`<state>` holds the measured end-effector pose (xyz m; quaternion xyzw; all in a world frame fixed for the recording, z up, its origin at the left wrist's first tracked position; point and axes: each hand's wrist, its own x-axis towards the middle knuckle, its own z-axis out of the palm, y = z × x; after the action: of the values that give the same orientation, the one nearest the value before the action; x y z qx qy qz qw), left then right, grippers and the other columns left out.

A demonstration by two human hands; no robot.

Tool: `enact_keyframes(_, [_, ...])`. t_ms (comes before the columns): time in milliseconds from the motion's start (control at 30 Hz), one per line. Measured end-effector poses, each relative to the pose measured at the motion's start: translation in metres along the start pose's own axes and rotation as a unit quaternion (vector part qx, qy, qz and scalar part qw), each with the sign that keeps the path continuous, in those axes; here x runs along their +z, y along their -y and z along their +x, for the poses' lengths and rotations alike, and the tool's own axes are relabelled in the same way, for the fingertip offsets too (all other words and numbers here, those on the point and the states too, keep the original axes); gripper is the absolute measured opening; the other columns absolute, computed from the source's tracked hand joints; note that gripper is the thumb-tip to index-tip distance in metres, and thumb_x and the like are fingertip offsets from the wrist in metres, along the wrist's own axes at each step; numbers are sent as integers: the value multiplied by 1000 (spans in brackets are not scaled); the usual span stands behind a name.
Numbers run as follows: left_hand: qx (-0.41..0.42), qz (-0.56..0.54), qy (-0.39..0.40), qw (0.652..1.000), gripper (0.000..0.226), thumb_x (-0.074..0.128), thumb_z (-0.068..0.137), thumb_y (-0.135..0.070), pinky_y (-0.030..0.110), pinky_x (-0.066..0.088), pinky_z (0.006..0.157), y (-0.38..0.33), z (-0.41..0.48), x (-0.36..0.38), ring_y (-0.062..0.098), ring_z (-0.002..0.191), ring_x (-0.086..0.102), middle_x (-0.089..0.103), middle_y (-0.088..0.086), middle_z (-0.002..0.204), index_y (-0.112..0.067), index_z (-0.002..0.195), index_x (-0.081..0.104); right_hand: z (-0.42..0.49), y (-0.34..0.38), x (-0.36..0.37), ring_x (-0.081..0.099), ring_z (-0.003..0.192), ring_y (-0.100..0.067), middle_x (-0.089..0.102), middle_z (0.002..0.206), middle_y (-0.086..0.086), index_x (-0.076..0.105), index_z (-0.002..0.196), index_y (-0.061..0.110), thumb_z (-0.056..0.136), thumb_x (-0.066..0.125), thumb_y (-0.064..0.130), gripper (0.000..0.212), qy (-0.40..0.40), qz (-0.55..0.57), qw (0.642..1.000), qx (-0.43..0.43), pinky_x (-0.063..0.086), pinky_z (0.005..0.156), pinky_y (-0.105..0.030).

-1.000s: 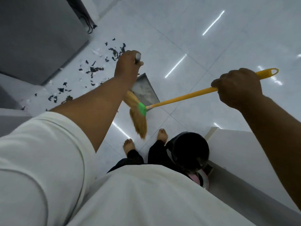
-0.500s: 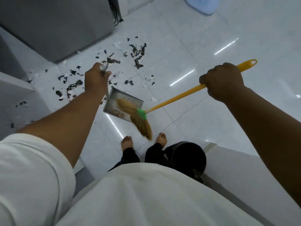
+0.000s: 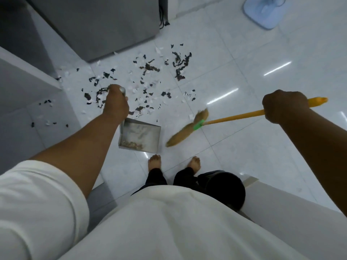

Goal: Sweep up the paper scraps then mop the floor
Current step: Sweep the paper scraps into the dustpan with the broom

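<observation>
Gripping dustpan [image 3: 142,136] handle in left hand [image 3: 116,103]. Clutching yellow broom [image 3: 234,117] in right hand [image 3: 283,106], bristles beside dustpan. Facing paper scraps [image 3: 148,67] strewn over floor [image 3: 244,151].

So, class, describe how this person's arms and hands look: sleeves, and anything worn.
The left arm leaves a loose, short white sleeve, bare below it. The right arm is bare as far as seen. No glove, watch or bracelet shows on the left hand or right hand.

White tiled floor [image 3: 244,147] strewn with dark and white paper scraps [image 3: 149,68].
</observation>
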<state>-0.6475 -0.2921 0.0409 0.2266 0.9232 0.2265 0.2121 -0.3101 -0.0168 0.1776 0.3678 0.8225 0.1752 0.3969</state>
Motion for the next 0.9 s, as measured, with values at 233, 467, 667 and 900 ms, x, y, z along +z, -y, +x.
enact_keyframes(233, [99,-21,26,995,5,61,95,-6,26,44,83,33,-12,1,14,89,52,60,10,95,-4,90,61,16,6,31,56,63,-20,54,78,-1,56,79,21,78,58,13,9,85,46,995,13,48,63,-33])
enact_keyframes(467, [78,-49,12,996,12,61,97,-13,16,36,76,55,-23,5,12,87,55,65,5,97,-2,102,60,30,22,51,54,64,-20,55,78,-1,58,81,21,78,59,13,8,135,50,989,37,44,65,-34])
enact_keyframes(667, [107,-65,8,992,7,62,95,-11,12,44,78,63,-27,6,11,87,57,67,8,98,-5,98,59,41,90,53,57,76,-23,54,79,-2,66,98,17,81,57,12,20,146,78,986,-20,46,68,-33])
enact_keyframes(900, [81,-60,-5,995,7,61,95,-10,21,45,80,78,-35,-8,15,86,58,64,7,95,-6,98,57,45,175,16,56,71,-21,53,79,-3,64,99,15,82,59,11,18,129,157,974,-101,44,62,-33])
